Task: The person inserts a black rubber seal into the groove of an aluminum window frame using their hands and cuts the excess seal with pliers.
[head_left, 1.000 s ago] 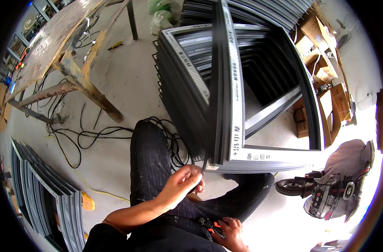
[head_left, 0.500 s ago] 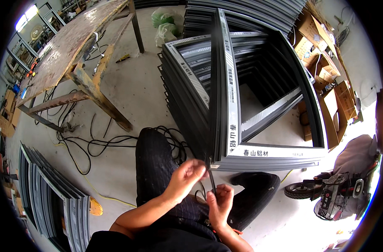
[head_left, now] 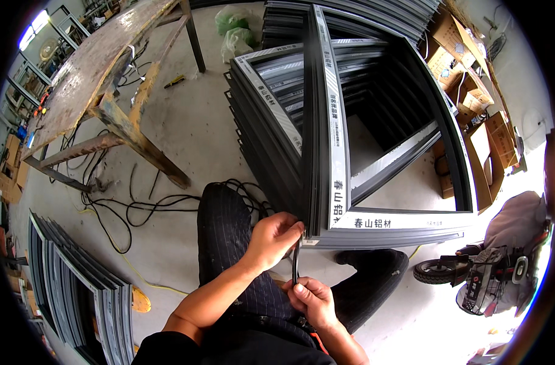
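Head view: the left hand (head_left: 271,240) pinches a thin black strip (head_left: 296,264) at the near left corner of the grey frame (head_left: 340,152); the right hand (head_left: 312,301), nearer and slightly right, pinches the strip between thumb and fingers; the frame lies just beyond both hands, askew over stacked frames (head_left: 262,158).

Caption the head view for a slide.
Left hand and right hand hold a thin black strip by the near corner of a stacked grey metal frame.
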`<action>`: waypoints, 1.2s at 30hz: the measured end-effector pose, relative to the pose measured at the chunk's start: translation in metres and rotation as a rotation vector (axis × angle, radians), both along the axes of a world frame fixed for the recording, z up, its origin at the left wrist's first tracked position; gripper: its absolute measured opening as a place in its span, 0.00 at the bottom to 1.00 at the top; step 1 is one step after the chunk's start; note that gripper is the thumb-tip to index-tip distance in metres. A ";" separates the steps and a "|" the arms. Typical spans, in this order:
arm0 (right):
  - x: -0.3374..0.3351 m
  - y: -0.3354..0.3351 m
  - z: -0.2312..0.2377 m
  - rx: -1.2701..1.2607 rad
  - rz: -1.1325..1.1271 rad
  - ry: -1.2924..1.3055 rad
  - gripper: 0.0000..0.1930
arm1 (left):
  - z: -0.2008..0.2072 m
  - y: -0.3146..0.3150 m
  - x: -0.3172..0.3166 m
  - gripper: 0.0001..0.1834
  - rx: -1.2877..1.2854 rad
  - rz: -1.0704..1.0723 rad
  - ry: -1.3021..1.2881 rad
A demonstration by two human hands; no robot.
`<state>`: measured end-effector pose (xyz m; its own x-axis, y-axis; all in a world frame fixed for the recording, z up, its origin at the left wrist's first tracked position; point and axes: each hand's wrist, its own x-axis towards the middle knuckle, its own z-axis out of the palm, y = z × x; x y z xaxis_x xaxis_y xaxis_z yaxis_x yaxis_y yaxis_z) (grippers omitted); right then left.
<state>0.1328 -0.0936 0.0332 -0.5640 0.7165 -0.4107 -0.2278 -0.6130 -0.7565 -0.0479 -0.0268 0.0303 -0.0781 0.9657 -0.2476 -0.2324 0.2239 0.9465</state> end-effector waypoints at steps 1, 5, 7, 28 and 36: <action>0.000 0.001 0.001 0.008 0.005 -0.011 0.13 | 0.000 0.000 0.001 0.12 0.014 0.009 0.032; 0.001 0.003 0.003 0.051 0.012 -0.093 0.13 | 0.000 -0.003 -0.005 0.13 -0.009 -0.060 -0.066; 0.001 0.002 0.004 0.067 -0.006 -0.183 0.12 | 0.000 -0.009 -0.007 0.13 -0.077 -0.130 -0.179; 0.024 0.085 0.053 1.464 -0.043 -1.044 0.11 | 0.005 -0.026 -0.002 0.21 -0.137 -0.234 -0.265; 0.027 0.085 0.046 1.551 -0.119 -0.958 0.12 | -0.007 -0.034 0.010 0.15 -0.022 -0.194 -0.225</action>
<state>0.1597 -0.0090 0.0787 -0.4845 0.7353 0.4740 0.5914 0.6745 -0.4419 -0.0383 -0.0611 0.0234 0.1664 0.9515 -0.2586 -0.3864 0.3043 0.8707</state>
